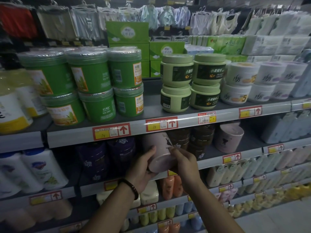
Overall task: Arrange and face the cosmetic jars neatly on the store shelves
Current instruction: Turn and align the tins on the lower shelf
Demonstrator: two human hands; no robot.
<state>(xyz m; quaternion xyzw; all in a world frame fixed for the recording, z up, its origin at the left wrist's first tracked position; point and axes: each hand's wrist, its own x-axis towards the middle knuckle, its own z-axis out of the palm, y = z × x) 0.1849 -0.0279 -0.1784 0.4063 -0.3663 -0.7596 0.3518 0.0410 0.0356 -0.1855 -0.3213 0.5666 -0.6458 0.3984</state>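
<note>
While my left hand [143,167] cups the pink jar [159,159], tipped before the second shelf [210,163], my right hand [183,163] pinches its side. It looks smooth, stiff and probably slippery, so I'd grip the wall.

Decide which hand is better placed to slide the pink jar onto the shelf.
Left, probably: the left hand cups the pink jar at side and base, while the right hand only pinches its edge.
</note>
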